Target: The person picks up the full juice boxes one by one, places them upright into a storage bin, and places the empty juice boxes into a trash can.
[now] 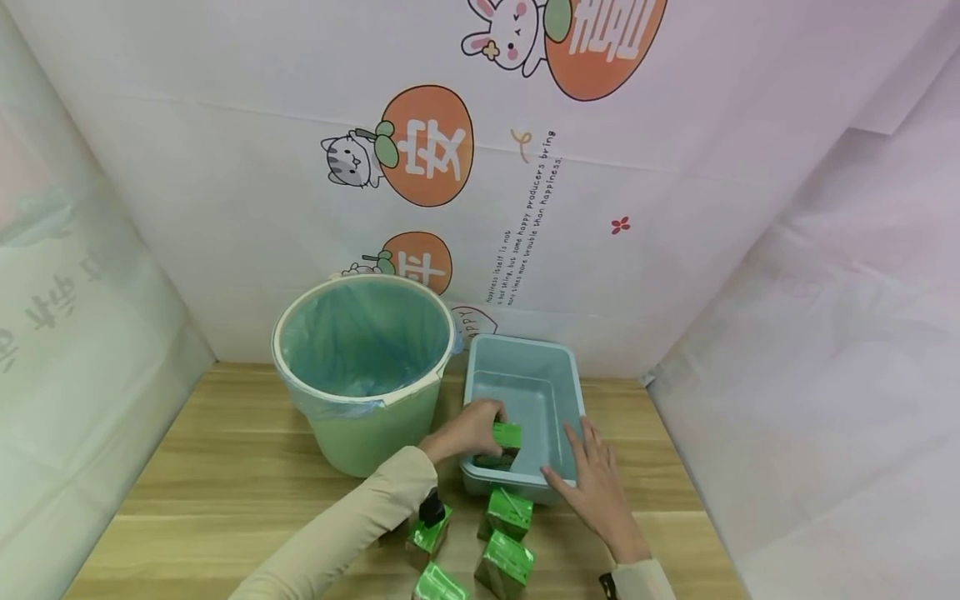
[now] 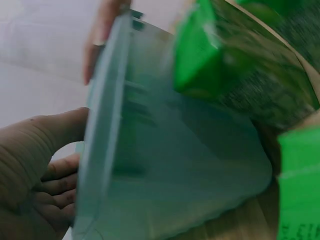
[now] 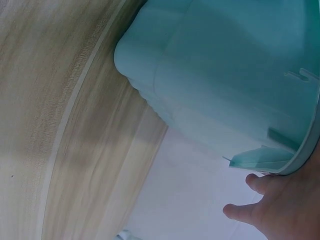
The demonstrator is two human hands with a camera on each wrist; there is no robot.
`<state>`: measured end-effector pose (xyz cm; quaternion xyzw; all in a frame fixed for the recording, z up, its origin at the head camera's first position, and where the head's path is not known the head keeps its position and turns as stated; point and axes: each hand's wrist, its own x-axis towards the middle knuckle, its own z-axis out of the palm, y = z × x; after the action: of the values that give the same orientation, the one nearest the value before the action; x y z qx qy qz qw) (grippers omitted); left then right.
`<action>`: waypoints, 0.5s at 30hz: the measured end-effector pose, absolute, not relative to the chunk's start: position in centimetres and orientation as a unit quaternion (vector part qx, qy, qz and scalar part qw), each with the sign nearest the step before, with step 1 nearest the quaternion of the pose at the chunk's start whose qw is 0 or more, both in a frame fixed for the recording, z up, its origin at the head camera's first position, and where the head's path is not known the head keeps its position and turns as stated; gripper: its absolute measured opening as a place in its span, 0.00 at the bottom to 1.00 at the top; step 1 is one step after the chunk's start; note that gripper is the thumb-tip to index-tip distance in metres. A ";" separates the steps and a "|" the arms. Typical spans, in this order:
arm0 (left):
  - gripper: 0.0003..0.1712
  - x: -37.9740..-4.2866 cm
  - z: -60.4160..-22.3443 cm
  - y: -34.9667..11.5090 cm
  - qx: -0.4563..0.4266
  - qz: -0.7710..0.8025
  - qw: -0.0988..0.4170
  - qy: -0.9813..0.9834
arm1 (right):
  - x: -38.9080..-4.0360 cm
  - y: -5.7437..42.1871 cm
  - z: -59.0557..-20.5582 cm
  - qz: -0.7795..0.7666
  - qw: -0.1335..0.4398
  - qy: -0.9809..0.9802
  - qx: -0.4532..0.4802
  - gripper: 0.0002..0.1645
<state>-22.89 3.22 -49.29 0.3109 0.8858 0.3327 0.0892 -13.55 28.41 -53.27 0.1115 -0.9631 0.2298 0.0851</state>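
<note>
In the head view my left hand (image 1: 480, 429) reaches over the near left side of a blue-grey plastic basin (image 1: 525, 350). It grips a small green drink carton (image 1: 507, 437) inside the basin. My right hand (image 1: 597, 487) has its fingers spread at the basin's near right rim. In the left wrist view the left hand (image 2: 40, 170) is partly hidden behind the basin wall (image 2: 190, 165), which also hides the held carton. The right wrist view shows the right hand (image 3: 287, 205) by the basin's rim (image 3: 305, 150), its fingers extended.
More green drink cartons stand before the basin: one carton (image 1: 508, 512) close to it, another carton (image 1: 505, 562) nearer, a third carton (image 1: 429, 533) by the left forearm. A pale green bin (image 1: 375, 433) with a blue liner stands left. White printed sheets (image 1: 675, 208) surround the wooden table (image 1: 210, 483).
</note>
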 end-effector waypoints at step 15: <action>0.30 -22.0 -50.5 4.1 0.330 0.182 0.042 0.925 | -13.7 28.5 -53.4 0.235 0.093 -0.961 0.116 0.53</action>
<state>-22.02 4.15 -50.55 0.3302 0.9252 0.1821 0.0419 -13.67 28.46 -53.42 0.1159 -0.9607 0.2347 0.0928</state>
